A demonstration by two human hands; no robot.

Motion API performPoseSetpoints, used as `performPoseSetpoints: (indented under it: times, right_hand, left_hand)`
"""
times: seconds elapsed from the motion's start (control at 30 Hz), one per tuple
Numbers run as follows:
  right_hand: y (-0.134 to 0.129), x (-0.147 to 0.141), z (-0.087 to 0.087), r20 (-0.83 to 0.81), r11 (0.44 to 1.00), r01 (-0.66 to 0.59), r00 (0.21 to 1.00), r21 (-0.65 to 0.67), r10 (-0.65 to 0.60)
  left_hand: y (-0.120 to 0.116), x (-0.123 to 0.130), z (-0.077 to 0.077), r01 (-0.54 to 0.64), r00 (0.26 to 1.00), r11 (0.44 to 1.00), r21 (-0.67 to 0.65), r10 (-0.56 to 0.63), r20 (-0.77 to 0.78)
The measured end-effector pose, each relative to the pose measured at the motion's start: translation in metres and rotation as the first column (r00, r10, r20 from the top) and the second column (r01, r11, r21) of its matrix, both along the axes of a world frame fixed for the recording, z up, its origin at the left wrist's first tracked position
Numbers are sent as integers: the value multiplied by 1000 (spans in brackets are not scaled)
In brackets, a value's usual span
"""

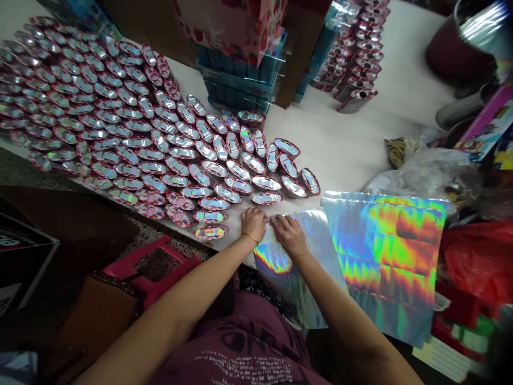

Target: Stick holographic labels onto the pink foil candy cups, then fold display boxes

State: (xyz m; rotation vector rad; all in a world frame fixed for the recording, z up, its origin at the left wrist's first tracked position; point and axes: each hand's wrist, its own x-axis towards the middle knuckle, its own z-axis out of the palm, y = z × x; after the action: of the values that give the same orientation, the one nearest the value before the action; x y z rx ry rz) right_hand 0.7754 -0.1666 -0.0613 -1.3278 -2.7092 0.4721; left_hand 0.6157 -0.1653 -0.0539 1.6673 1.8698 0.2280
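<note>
A shiny holographic sheet [316, 267] lies at the front edge of the white table, partly hanging over it. My left hand [254, 224] is closed at the sheet's upper left corner, fingertips pinched, with a thin bracelet on the wrist. Close beside it, my right hand [290, 234] rests on the sheet's top edge with its fingers bent; what lies between its fingertips is too small to tell. To the right is a stack of holographic sheets [401, 256] with rainbow glare. Many oval, foil-topped red-and-pink pieces [266, 183] stand in rows just beyond my hands.
Blue trays [240, 85] and a pink box [232, 27] stand at the back. More foil pieces [360, 69] are stacked behind right. Plastic bags [433, 171] and a dark red bucket [457, 48] sit at the right. A pink stool [172, 262] is below left.
</note>
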Motion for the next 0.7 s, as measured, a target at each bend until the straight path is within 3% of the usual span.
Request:
performPoseSetpoints:
  times: [0.17, 0.23, 0.3, 0.37, 0.47, 0.53, 0.6, 0.67, 0.7]
  right_hand:
    - [-4, -2, 1, -68, 999, 16, 998, -42, -19]
    - [-6, -6, 14, -141, 991, 106, 983, -85, -117]
    - [-11, -9, 37, -256, 957, 240, 927, -162, -275]
    - [-16, -10, 67, -380, 876, 380, 794, -299, -474]
    - [-21, -15, 107, -452, 644, 465, 465, -607, -761]
    - [-21, -24, 121, -401, 467, 410, 240, -783, -884]
    - [-20, -39, 125, -328, 330, 329, 62, -885, -943]
    - [-21, -58, 122, -272, 249, 264, -56, -932, -961]
    - [-22, -69, 120, -255, 226, 240, -98, -944, -962]
  left_hand:
    - [1, 0, -2, -4, 1000, 1000, -13, 4, -2]
    - [1, -1, -3, 6, 1000, 1000, -12, -6, 6]
    - [1, -1, -5, 12, 1000, 1000, -6, -12, 13]
    - [0, 0, -4, -7, 999, 1000, -3, 7, 37]
    - [-6, -3, 8, -124, 968, 992, 0, 121, 220]
    - [-15, -9, 25, -234, 836, 969, -77, 241, 493]
    - [-26, -22, 46, -308, 568, 913, -266, 401, 719]
    - [-39, -38, 66, -328, 299, 825, -461, 553, 778]
    - [-45, -47, 75, -336, 216, 785, -521, 602, 768]
